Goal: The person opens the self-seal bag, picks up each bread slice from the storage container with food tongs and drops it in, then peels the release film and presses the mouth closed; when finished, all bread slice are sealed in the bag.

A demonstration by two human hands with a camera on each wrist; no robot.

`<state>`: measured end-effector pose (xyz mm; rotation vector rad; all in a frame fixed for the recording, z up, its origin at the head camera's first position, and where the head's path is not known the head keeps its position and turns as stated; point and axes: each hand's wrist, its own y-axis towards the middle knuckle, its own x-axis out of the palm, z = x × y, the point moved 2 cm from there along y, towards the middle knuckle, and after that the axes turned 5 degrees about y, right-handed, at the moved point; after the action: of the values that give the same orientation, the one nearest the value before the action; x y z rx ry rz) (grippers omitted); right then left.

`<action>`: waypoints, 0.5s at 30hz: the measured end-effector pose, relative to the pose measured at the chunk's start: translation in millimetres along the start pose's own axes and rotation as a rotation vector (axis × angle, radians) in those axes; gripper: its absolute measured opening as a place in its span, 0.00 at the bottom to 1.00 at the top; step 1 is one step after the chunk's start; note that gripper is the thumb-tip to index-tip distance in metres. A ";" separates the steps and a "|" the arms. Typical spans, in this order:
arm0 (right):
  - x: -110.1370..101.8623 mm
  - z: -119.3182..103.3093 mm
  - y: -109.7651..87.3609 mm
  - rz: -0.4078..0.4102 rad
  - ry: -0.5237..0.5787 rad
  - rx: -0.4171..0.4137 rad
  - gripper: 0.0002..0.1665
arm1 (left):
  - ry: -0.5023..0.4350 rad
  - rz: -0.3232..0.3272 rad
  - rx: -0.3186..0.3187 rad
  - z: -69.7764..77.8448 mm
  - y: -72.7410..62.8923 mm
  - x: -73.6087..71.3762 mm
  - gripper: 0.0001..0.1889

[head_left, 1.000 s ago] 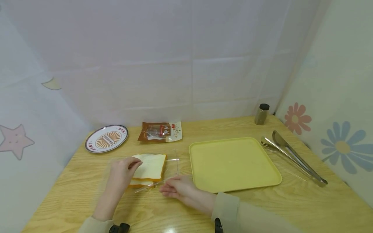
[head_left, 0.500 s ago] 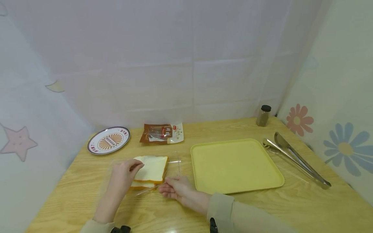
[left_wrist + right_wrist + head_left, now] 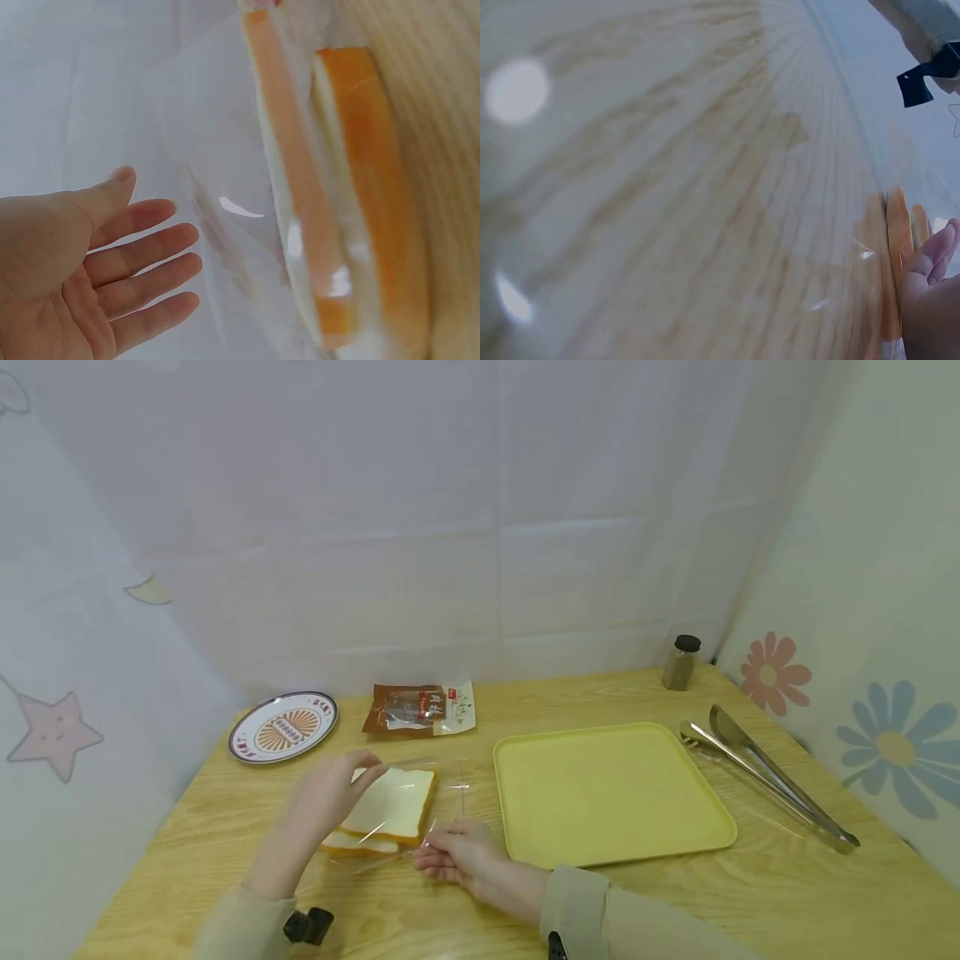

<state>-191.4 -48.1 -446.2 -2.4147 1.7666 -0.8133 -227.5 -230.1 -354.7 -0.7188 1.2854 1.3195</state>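
Two slices of bread [image 3: 393, 803], white with orange-brown crust, lie overlapping in a clear plastic bag [image 3: 214, 105] left of the tray. My left hand [image 3: 337, 789] is over the left side of the bread in the head view. In the left wrist view the left hand [image 3: 90, 270] has its fingers extended and spread, holding nothing, beside the film. My right hand [image 3: 461, 856] pinches the near right edge of the bag between thumb and fingers. In the right wrist view the right hand [image 3: 934, 289] is beside the crusts, partly cut off by the frame.
A yellow tray [image 3: 611, 793] lies right of the hands, with metal tongs [image 3: 772, 781] beyond it. A spice jar [image 3: 681, 664] stands at the back right. A patterned plate [image 3: 251, 745] and a brown food packet [image 3: 408, 708] lie behind the bread on the wooden table [image 3: 180, 852].
My left thumb and fingertips, earlier close together over the bread, have parted, and that hand has shifted slightly up and right. The right hand stays at the bag's edge.
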 end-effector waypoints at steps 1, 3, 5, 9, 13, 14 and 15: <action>0.1 -0.8 -0.8 -0.005 -0.007 -0.001 0.11 | 0.006 -0.034 0.019 2.3 7.8 -2.7 0.11; 0.4 -2.2 -2.2 -0.009 -0.019 0.001 0.11 | 0.027 -0.093 0.072 7.3 23.8 -5.3 0.10; 0.7 -2.8 -2.9 -0.012 -0.024 0.009 0.11 | 0.046 -0.163 0.113 12.3 38.5 -4.1 0.09; 0.7 -1.8 -2.1 -0.010 -0.017 0.019 0.08 | 0.043 -0.281 0.209 19.7 61.0 10.4 0.10; 1.0 -1.0 -1.9 -0.012 -0.012 0.025 0.08 | 0.026 -0.354 0.305 23.1 74.5 30.7 0.11; 1.0 -1.1 -2.1 -0.011 -0.014 0.026 0.08 | 0.026 -0.369 0.321 23.5 76.9 35.3 0.10; 1.0 -1.1 -2.3 -0.012 -0.016 0.027 0.09 | 0.030 -0.389 0.330 23.7 79.0 39.3 0.10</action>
<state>-189.7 -47.9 -444.1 -2.4101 1.7266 -0.8113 -304.1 -181.3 -364.7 -0.7112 1.2698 0.7639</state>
